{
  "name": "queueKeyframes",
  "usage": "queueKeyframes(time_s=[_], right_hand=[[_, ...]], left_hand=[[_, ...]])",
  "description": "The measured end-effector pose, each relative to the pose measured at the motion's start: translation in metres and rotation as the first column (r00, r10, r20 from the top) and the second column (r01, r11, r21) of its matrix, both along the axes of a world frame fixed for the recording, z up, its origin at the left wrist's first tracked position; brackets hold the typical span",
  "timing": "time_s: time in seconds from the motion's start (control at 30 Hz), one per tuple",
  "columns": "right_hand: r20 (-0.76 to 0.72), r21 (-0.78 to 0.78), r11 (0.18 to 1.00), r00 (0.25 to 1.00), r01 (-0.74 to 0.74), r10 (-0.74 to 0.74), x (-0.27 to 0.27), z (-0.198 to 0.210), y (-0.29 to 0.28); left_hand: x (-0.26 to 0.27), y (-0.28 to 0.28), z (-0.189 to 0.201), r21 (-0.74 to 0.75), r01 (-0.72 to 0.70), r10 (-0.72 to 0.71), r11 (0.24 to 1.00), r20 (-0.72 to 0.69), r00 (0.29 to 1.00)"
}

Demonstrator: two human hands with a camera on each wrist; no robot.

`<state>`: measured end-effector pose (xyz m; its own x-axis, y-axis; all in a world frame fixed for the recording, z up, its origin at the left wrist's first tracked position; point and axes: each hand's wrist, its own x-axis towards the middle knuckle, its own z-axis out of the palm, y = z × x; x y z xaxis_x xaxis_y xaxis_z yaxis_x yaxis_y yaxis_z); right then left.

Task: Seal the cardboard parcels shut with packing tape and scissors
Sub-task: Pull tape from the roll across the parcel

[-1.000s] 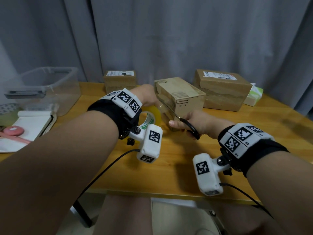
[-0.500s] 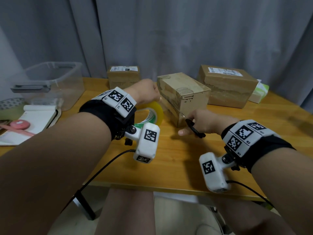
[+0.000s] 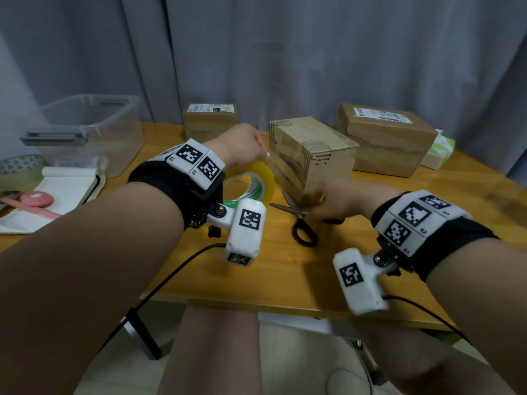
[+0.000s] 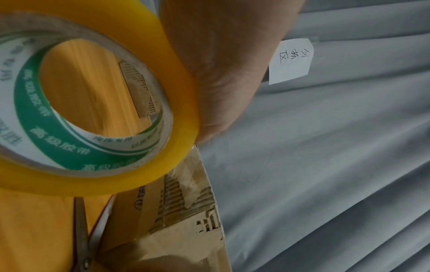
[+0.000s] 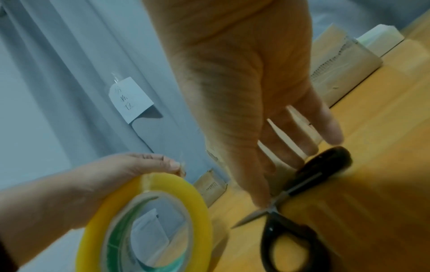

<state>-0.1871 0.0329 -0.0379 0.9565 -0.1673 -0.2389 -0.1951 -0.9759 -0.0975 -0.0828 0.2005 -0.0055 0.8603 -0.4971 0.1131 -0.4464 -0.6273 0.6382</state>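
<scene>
My left hand (image 3: 252, 151) grips a yellow packing tape roll (image 3: 263, 181) upright just left of the middle cardboard parcel (image 3: 313, 155). In the left wrist view the tape roll (image 4: 177, 117) fills the frame with the parcel (image 4: 186, 208) behind it. Black-handled scissors (image 3: 301, 220) lie on the table in front of the parcel, blades apart. My right hand (image 3: 322, 201), blurred, hovers at the parcel's near corner just above the scissors. In the right wrist view its fingers (image 5: 302, 132) are straight and hold nothing, with the scissors (image 5: 291, 239) below.
Two more parcels stand at the back, a small one (image 3: 209, 122) and a larger one (image 3: 387, 138). A clear plastic bin (image 3: 85, 132), a notebook (image 3: 62, 189) and a pink item (image 3: 37, 199) sit left. A green-white pack (image 3: 439, 149) lies far right.
My right hand has let go of the scissors, which now lie on the table, and has opened. My left hand still holds the tape roll beside the parcel.
</scene>
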Motion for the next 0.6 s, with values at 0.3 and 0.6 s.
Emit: queueKeyframes(time_s=[0.3, 0.6], right_hand=[[0.459, -0.039, 0.991, 0.884, 0.125, -0.094, 0.057, 0.011, -0.003], [0.478, -0.173, 0.972, 0.877, 0.158, -0.058, 0.065, 0.000, -0.002]], left_hand=[[0.010, -0.003, -0.001, 0.009, -0.002, 0.002, 1.000, -0.011, 1.000], [0.011, 0.008, 0.003, -0.073, 0.044, -0.047, 0.996, -0.036, 0.998]])
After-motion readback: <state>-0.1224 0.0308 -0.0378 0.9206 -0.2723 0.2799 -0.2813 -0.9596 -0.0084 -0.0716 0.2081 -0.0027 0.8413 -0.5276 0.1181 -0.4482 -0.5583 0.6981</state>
